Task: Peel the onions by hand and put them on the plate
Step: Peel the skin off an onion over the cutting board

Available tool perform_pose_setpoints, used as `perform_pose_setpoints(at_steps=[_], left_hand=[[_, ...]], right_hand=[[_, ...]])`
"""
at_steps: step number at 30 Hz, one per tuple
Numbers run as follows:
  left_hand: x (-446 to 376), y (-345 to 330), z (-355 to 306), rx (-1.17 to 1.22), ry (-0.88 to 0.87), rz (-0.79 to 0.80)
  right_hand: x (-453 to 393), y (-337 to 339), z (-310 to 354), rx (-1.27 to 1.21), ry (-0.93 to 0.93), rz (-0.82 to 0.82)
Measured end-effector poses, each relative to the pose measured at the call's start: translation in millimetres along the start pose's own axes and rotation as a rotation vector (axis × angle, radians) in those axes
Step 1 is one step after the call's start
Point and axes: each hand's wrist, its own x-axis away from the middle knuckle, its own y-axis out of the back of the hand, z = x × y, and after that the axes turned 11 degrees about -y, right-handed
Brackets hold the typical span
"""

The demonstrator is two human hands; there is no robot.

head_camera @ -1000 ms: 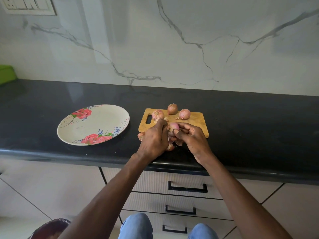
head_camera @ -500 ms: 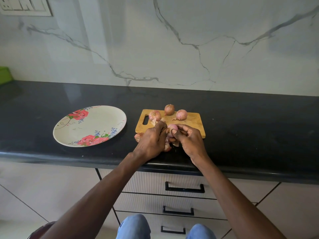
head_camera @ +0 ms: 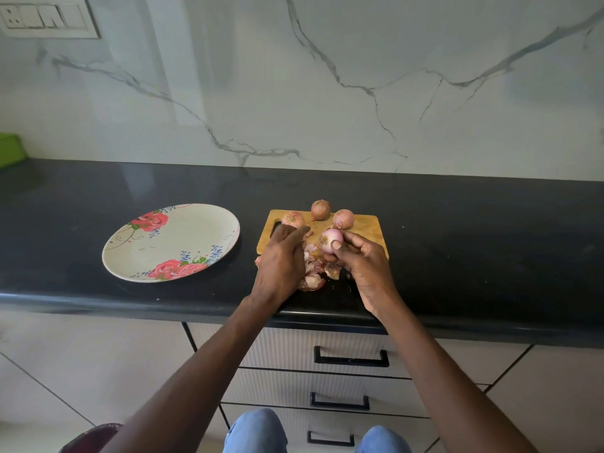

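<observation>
My right hand (head_camera: 362, 266) grips a peeled pink onion (head_camera: 330, 240) just above the near edge of the wooden cutting board (head_camera: 366, 227). My left hand (head_camera: 281, 263) is a little to its left, fingers curled over loose skins; whether it pinches a piece I cannot tell. Three unpeeled onions rest at the board's far side: one on the left (head_camera: 292, 219), one in the middle (head_camera: 320, 209), one on the right (head_camera: 343, 219). Peeled skins (head_camera: 312, 279) lie piled on the counter between my hands. The flowered plate (head_camera: 140, 253) sits to the left with nothing on it.
The black counter (head_camera: 474, 250) runs left to right, backed by a marble wall. A green object (head_camera: 9, 148) sits at the far left. Drawers with black handles (head_camera: 351, 358) are below the counter edge, and my knees are at the bottom.
My hands have come apart: the left has drawn away to the left, and the peeled onion now shows plainly in my right hand.
</observation>
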Motion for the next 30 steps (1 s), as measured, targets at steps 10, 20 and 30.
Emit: perform_pose_setpoints(at_steps=[10,20,30], left_hand=[[-2.5,1.2,2.6,0.003,-0.064,-0.049],[-1.6,5.9,3.7,0.327,-0.012,-0.086],[3.1,2.1,0.1,0.156,-0.108,-0.134]], right_hand=[[4.7,1.3,3.0,-0.096,-0.024,0.068],[11.5,1.5,9.9,-0.157,-0.096,0.205],[14.2,1.1,11.7,-0.233,-0.15,0.243]])
